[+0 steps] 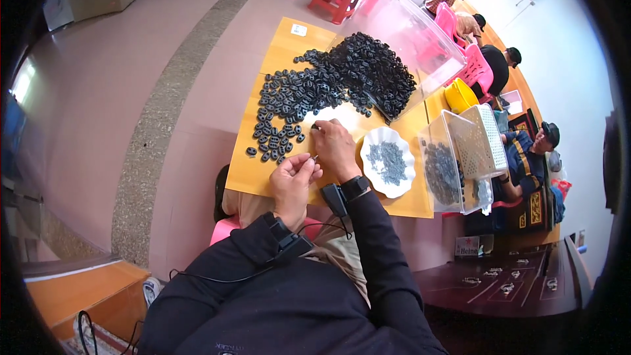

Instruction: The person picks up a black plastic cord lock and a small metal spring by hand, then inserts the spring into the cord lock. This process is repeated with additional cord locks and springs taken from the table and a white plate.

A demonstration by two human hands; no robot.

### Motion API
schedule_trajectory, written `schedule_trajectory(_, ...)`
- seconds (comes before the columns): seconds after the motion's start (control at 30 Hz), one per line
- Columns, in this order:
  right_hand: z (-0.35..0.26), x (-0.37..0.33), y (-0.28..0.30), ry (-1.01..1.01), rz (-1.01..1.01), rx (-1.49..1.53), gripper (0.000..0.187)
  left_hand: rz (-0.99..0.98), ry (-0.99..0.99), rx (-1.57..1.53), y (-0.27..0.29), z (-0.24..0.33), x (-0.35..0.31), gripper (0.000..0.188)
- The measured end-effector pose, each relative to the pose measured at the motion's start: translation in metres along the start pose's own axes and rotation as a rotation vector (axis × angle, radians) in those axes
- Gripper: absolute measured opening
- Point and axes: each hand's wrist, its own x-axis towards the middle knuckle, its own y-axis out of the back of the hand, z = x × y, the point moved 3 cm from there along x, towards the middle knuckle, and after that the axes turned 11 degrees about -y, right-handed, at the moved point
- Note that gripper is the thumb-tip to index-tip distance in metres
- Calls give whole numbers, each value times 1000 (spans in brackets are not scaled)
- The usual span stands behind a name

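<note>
My left hand (292, 182) is closed in a pinch at the table's near edge, with a tiny metallic-looking thing at its fingertips, too small to name. Just ahead and to the right, my right hand (336, 150) has its fingers bent together over a small dark piece, probably one of the black two-holed pieces. Beyond both hands spreads a large heap of small oval black two-holed pieces (309, 89), with several loose ones at its near left side. Right of my right hand stands a white scalloped dish (370, 141) holding many small grey parts.
The heap spills from a tipped clear plastic bin (434, 52) on the wooden table (246, 181). At the right are a clear box (453, 200) of dark pieces, a white perforated basket (483, 138) and a yellow bowl (461, 95). Several people sit farther along the right side.
</note>
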Motion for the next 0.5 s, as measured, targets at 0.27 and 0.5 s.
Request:
schedule_trajectory(0.27, 10, -15, 11, 72, -86, -26, 25, -12, -12, 6, -2, 3, 0, 14)
schedule_trajectory(0.5, 36, -54, 19, -84, -301, 703, 26, -65, 12, 23, -1, 0, 0, 15)
